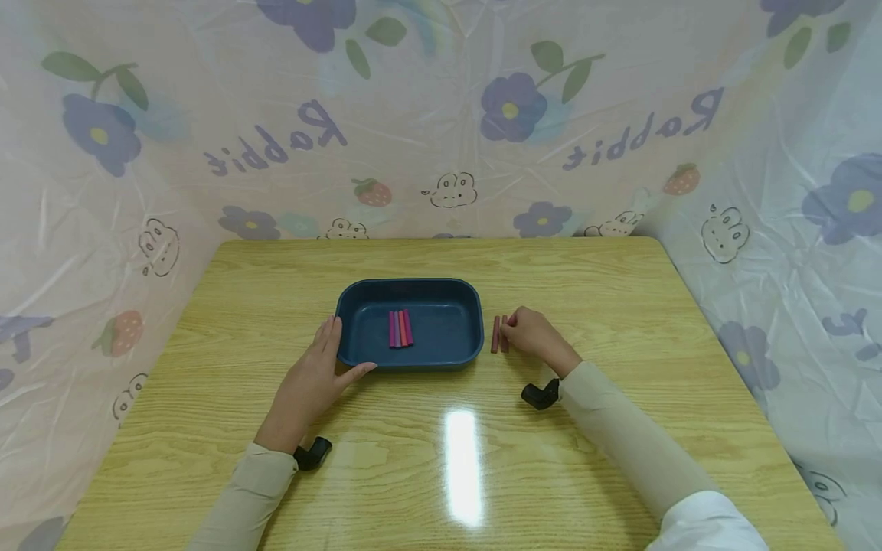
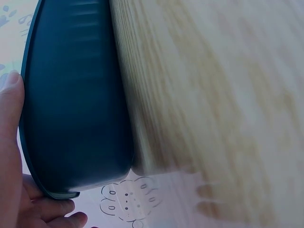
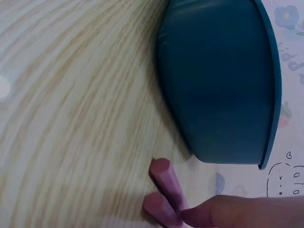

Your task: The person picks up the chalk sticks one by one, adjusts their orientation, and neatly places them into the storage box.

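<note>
A dark blue rectangular tray [image 1: 448, 361] with rounded corners stands on the table. Inside it, left of its middle, several slim pink, purple and red sticks [image 1: 401, 329] lie side by side. My left hand [image 1: 313, 379] rests around the tray's near left corner, thumb along the front rim, fingers straight along the left end. Just right of the tray lie two dark red sticks, six-sided in the right wrist view; the left one [image 1: 495, 334] is untouched. My right hand [image 1: 534, 334] pinches the right one [image 3: 159, 208]; only one digit shows against it in the right wrist view.
The wood-grain table [image 1: 413, 444] reaches to a patterned cloth backdrop [image 1: 441, 138] behind and at both sides. A black wrist device [image 1: 540, 394] hangs at the right cuff, another [image 1: 313, 454] at the left. Light glares off the table's front.
</note>
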